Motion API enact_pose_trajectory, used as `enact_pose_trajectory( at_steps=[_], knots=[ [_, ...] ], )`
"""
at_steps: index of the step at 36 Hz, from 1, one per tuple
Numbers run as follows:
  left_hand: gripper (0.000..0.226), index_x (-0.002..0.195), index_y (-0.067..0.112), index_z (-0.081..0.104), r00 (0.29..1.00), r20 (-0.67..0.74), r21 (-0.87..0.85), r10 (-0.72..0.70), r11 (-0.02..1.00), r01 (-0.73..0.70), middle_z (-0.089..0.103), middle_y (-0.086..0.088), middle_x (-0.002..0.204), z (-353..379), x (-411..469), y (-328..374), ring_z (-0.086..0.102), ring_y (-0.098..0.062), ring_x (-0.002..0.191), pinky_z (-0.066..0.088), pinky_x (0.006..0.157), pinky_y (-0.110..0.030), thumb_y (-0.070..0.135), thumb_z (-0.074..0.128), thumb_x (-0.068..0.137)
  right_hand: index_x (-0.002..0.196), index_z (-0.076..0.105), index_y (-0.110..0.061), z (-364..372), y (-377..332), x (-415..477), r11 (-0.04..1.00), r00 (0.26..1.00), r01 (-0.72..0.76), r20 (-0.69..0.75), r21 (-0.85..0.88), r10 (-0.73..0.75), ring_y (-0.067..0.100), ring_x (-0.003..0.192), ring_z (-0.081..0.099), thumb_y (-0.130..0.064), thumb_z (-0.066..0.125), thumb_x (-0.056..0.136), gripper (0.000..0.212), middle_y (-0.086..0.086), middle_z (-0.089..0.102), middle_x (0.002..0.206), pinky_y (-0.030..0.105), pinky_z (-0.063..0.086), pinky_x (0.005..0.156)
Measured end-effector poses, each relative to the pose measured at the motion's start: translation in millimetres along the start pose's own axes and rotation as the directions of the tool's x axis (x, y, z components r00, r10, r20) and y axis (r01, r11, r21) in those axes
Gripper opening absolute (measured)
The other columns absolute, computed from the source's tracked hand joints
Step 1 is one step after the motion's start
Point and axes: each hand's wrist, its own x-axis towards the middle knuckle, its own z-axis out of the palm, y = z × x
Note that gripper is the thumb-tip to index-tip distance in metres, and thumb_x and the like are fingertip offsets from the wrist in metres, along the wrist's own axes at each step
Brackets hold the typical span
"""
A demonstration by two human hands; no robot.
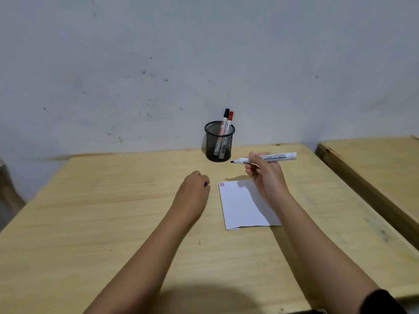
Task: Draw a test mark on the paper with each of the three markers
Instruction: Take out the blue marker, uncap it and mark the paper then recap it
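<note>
A white sheet of paper (244, 207) lies on the wooden table (90, 223), with short red and dark marks at its top left corner. My right hand (264, 172) holds an uncapped white marker (272, 157) level above the paper's far edge, its dark tip pointing left. My left hand (193, 186) rests closed on the table left of the paper, and a small blue-purple cap (206, 184) shows at its fingers. A black-capped marker (224, 122) and a red-capped marker (229, 124) stand in a black mesh cup (219, 143).
The mesh cup stands at the table's far edge against a grey scuffed wall. A second wooden table (374, 168) sits to the right across a narrow gap. A dark sleeve shows at my right elbow.
</note>
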Motion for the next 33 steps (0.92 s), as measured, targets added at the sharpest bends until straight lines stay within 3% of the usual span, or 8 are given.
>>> enact_pose_trajectory(
  at_steps=[3,5,7,10,14,18,27,33],
  knots=[
    [0.014,0.079,0.005,0.068,0.992,-0.047,-0.327,-0.119,0.940,0.097,0.063,-0.007,0.084,-2,-2,3,0.062,-0.024,0.080,0.043,0.063,-0.023,0.007,0.056,0.086,0.080,0.056,-0.007,0,-1,-9,1.000,1.000,-0.012,0.009,0.012,0.012,0.007,0.051,0.055,-0.003,0.055,0.090,0.011,0.004,0.057,0.067,0.013,0.049,0.053],
    [0.011,0.075,0.006,0.068,0.966,-0.032,-0.664,-0.255,0.728,0.170,0.067,-0.005,0.079,-5,-7,11,0.065,-0.019,0.073,0.048,0.057,-0.018,0.004,0.060,0.083,0.079,0.056,-0.008,2,-1,-13,1.000,1.000,-0.016,0.001,0.025,0.016,0.007,0.051,0.055,-0.002,0.055,0.090,0.012,0.003,0.058,0.066,0.013,0.049,0.054],
    [0.005,0.083,0.006,0.069,0.951,0.066,-0.852,-0.301,0.479,0.210,0.070,-0.002,0.081,-10,-11,19,0.065,-0.015,0.076,0.053,0.061,-0.017,0.005,0.065,0.084,0.078,0.056,-0.008,4,-2,-18,0.999,1.000,-0.016,-0.001,0.040,0.016,0.007,0.051,0.055,0.000,0.055,0.089,0.014,0.002,0.058,0.065,0.014,0.050,0.054],
    [0.006,0.090,0.010,0.070,0.949,0.181,-0.940,-0.258,0.238,0.244,0.074,0.003,0.080,-15,-14,22,0.067,-0.009,0.086,0.055,0.081,-0.027,0.012,0.068,0.085,0.077,0.057,-0.008,8,-2,-24,0.999,1.000,-0.015,0.006,0.050,0.015,0.008,0.052,0.055,0.002,0.054,0.088,0.015,0.003,0.056,0.065,0.014,0.049,0.054],
    [0.007,0.089,0.009,0.070,0.952,0.193,-0.974,-0.239,0.074,0.216,0.075,0.003,0.081,-18,-15,27,0.069,-0.007,0.085,0.053,0.076,-0.016,0.007,0.066,0.084,0.074,0.058,-0.008,12,-4,-30,0.998,1.000,-0.005,0.031,0.059,0.004,0.008,0.051,0.054,0.003,0.053,0.088,0.018,0.001,0.057,0.058,0.015,0.049,0.053],
    [0.009,0.090,0.006,0.070,0.963,0.166,-0.983,-0.210,0.038,0.178,0.075,0.000,0.084,-20,-16,30,0.070,-0.007,0.083,0.054,0.075,-0.013,0.004,0.066,0.083,0.074,0.057,-0.009,13,-4,-32,0.998,0.998,0.011,0.057,0.060,-0.014,0.008,0.052,0.054,0.002,0.053,0.088,0.019,-0.002,0.059,0.056,0.015,0.048,0.053],
    [0.009,0.088,0.010,0.072,0.980,0.149,-0.974,-0.134,0.149,0.168,0.075,-0.001,0.085,-20,-18,34,0.069,-0.010,0.085,0.053,0.079,-0.015,0.009,0.070,0.080,0.075,0.056,-0.008,14,-1,-33,0.999,0.988,0.023,0.152,-0.032,-0.018,0.010,0.054,0.053,0.003,0.053,0.088,0.018,0.009,0.053,0.068,0.016,0.047,0.055],
    [0.008,0.087,0.009,0.072,0.985,0.117,-0.973,-0.127,0.185,0.140,0.075,-0.002,0.082,-26,-19,33,0.070,-0.011,0.082,0.055,0.082,-0.018,0.007,0.069,0.080,0.077,0.056,-0.008,16,2,-34,0.999,0.978,0.039,0.207,-0.002,-0.038,0.010,0.055,0.052,0.000,0.055,0.088,0.014,0.004,0.053,0.065,0.016,0.048,0.058]
  ],
)
